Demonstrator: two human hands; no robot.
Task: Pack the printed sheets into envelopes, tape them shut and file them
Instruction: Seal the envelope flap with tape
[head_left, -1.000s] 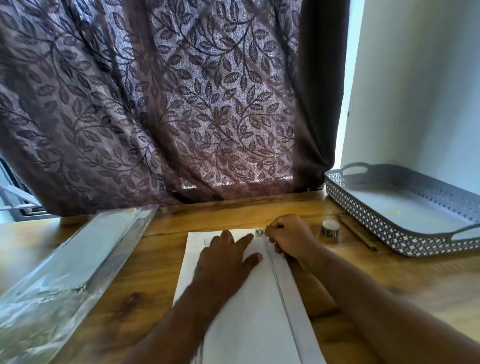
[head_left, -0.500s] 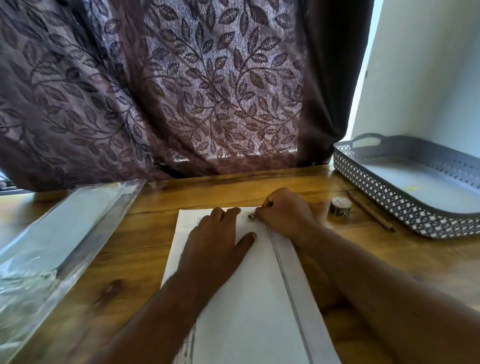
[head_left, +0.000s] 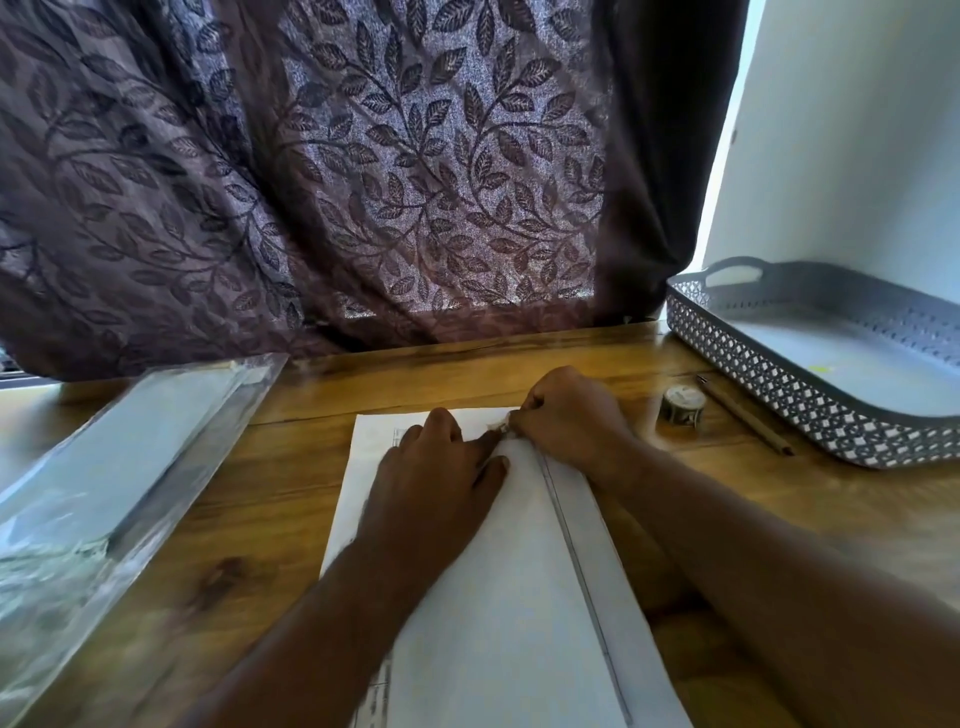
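left hand (head_left: 434, 470) now nearer right hand (head_left: 569, 415), beside the tape piece (head_left: 497, 427)

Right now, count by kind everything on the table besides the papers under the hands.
Tape roll: 1
Pencil: 1
Grey tray: 1
Clear plastic packet: 1
Total: 4

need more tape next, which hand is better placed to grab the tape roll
Right. The right hand, pinching a tape piece at the top edge of the envelope, sits just beside the tape roll; the left hand lies flat on the envelope, farther off.
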